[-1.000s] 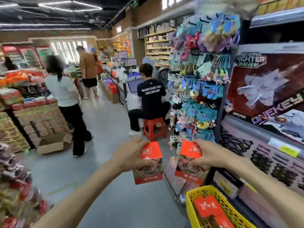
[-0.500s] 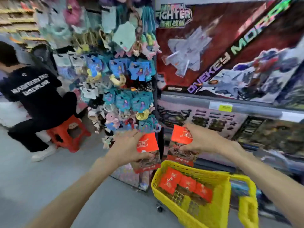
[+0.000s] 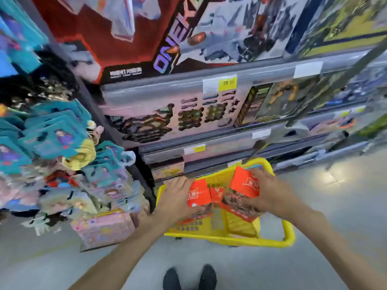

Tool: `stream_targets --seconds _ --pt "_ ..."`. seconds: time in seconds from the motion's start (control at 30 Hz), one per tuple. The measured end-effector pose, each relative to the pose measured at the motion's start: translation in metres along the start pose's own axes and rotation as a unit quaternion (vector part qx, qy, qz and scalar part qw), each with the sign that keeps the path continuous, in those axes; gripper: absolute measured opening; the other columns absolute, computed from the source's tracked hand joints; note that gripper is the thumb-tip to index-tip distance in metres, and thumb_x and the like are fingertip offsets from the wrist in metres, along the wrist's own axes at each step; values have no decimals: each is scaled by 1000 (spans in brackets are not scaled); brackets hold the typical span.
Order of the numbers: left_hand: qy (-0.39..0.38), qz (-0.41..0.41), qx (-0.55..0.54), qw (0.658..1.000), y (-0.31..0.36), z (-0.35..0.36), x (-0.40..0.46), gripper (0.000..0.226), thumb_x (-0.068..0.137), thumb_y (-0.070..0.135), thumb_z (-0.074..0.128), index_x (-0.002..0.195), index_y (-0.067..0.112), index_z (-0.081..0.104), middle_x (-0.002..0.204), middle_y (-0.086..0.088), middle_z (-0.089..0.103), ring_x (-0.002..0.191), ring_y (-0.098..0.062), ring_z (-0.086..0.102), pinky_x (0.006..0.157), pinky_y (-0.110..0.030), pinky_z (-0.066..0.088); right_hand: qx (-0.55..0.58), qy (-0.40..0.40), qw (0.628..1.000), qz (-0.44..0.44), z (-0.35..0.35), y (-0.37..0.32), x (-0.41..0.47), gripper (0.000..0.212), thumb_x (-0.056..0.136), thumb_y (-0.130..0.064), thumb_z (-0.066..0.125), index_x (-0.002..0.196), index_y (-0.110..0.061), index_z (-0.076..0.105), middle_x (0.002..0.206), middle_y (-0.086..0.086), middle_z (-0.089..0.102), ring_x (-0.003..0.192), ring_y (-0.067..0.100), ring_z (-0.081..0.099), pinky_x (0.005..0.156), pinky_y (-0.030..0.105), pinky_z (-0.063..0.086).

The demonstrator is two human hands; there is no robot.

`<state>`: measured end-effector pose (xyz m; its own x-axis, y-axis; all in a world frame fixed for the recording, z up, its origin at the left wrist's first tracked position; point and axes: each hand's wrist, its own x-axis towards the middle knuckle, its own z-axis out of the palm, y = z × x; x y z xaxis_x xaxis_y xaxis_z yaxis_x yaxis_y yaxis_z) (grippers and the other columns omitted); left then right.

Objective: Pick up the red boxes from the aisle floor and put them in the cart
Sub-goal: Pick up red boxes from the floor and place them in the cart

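A yellow plastic cart point(image 3: 230, 235) stands on the aisle floor right in front of me. My left hand point(image 3: 176, 197) grips one red box point(image 3: 199, 194) over the cart's left side. My right hand point(image 3: 270, 192) grips a second red box point(image 3: 243, 189) over its right side, tilted. Both boxes are low, inside the cart's rim. Between them shows part of another red box point(image 3: 216, 194) lying in the cart. Whatever else the cart holds is hidden by my hands.
Toy shelves point(image 3: 209, 88) with large boxes rise just behind the cart. A rack of hanging trinkets point(image 3: 58, 147) crowds the left, with a pink box point(image 3: 106, 229) at its foot. Grey floor point(image 3: 345, 195) spreads to the right. My shoes point(image 3: 188, 278) are at the bottom.
My view has swung right and down from the aisle to the cart. Both hands have lowered their red boxes from chest height into the yellow cart.
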<state>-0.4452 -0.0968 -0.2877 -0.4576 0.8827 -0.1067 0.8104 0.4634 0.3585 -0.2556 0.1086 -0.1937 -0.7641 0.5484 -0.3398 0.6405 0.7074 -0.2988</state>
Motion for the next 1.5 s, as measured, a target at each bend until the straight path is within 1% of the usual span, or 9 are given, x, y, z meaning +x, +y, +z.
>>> stream_targets --seconds 0.23,0.4,0.53,0.63,0.77,0.87,1.07,1.27,1.5 --pt "-59 49 -6 997 -15 142 60 109 61 96 39 139 21 41 130 2 48 124 -23 43 106 -43 40 12 74 997 28 76 45 20 94 60 -84 65 131 -25 48 115 -4 62 103 24 61 79 37 49" --pt "-71 57 39 995 -35 225 81 99 69 87 46 139 17 46 130 -1 53 121 -24 40 101 -46 45 22 76 996 29 128 70 42 96 60 -93 51 133 -30 44 116 -7 60 103 20 59 84 39 52" --pt "-120 43 65 990 -55 272 91 94 73 70 63 144 14 39 139 -5 46 127 -28 41 105 -45 38 15 54 998 24 163 81 59 97 59 -85 55 135 -26 44 118 -4 60 106 22 59 86 44 52" --pt "-137 28 83 987 -66 298 90 92 73 65 68 144 15 38 138 -4 45 127 -27 41 105 -43 36 -36 58 998 17 189 86 72 96 59 -81 60 131 -19 49 111 2 65 97 27 64 80 42 54" --pt "-156 -12 108 982 -69 320 89 91 70 59 75 141 16 37 134 -8 42 125 -29 38 106 -44 33 -79 49 996 -4 223 99 94 98 58 -78 63 132 -15 51 115 6 65 102 31 64 88 46 52" --pt "-167 -34 149 974 -64 324 89 89 70 55 76 138 15 34 129 -10 40 119 -29 37 104 -44 32 -97 27 994 -37 240 105 109 97 57 -66 77 136 -17 46 119 3 62 108 29 60 98 45 47" --pt "-162 -46 133 977 -63 329 80 91 70 47 80 140 10 35 127 -12 41 116 -31 40 103 -45 34 -129 -12 988 -82 286 110 144 87 54 -49 86 127 -16 50 111 3 62 101 28 61 92 43 49" --pt "-142 -33 136 980 -76 337 71 88 76 49 77 143 10 36 133 -17 41 119 -34 40 103 -48 37 -157 -56 983 -82 354 121 172 91 46 -34 91 126 -15 53 112 5 61 103 29 60 93 45 50" --pt "-128 -28 141 981 -81 345 65 91 79 49 75 148 10 30 134 -17 39 122 -35 39 104 -49 38 -186 -45 977 -91 390 129 189 82 64 -20 84 136 -15 45 124 8 50 112 29 49 98 45 46"
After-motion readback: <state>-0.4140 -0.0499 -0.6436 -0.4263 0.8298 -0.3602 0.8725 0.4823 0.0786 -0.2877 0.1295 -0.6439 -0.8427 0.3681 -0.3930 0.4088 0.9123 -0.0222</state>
